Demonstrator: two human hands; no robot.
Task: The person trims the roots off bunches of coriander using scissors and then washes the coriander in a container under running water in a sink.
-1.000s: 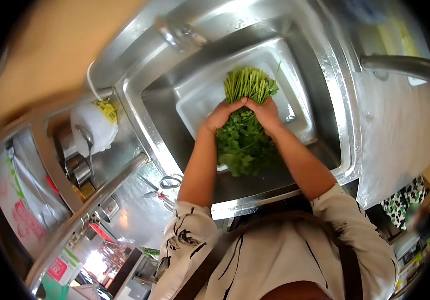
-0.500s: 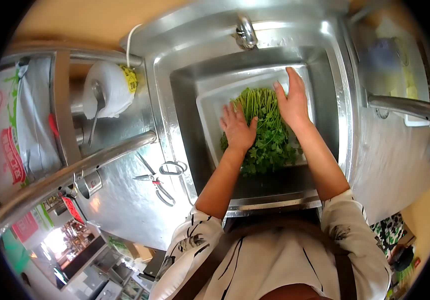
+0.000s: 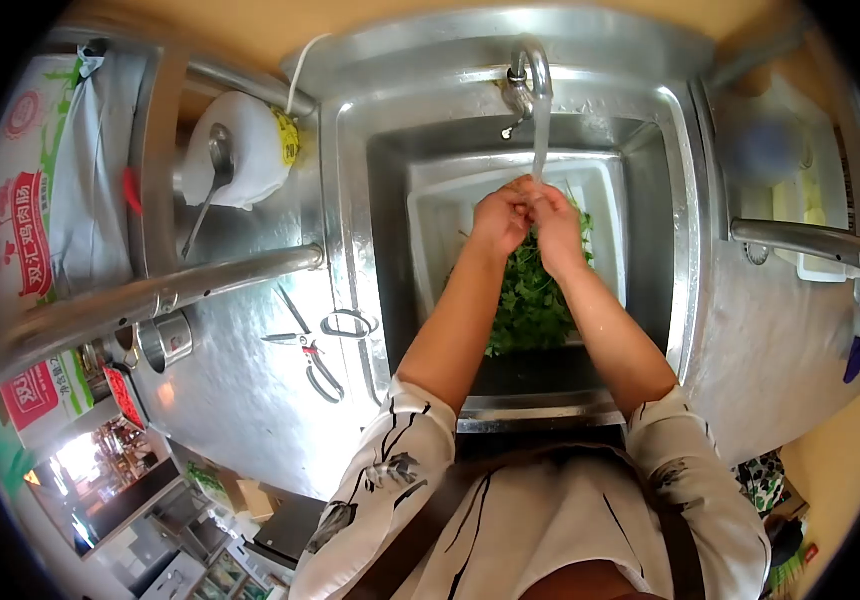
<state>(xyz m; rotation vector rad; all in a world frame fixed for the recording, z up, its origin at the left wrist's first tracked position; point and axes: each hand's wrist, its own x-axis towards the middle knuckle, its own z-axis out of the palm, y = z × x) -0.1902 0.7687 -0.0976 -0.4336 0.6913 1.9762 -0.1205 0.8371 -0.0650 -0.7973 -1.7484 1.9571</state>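
Note:
Beneath the tap [image 3: 535, 60], my left hand [image 3: 502, 220] and my right hand [image 3: 557, 228] meet, fingertips touching, in a running stream of water [image 3: 542, 130]. The fingers of both hands are curled in; whether anything small is between them is hidden. Below them a bunch of leafy green herbs [image 3: 532, 305] lies in a white plastic tub [image 3: 432, 220]. My hands cover most of its stems. The tub sits inside the metal sink [image 3: 390, 240].
On the counter left of the sink lie black-handled scissors [image 3: 322, 378] and another looped-handle tool [image 3: 348, 324]. A spoon [image 3: 218, 170] rests against a white plastic-wrapped bundle [image 3: 255, 150]. Metal rails [image 3: 805, 243] run on both sides. A metal cup [image 3: 165, 342] stands at left.
Both hands have lifted off the herbs and come together under the tap. The fingers were spread and are now curled. Water now runs from the spout.

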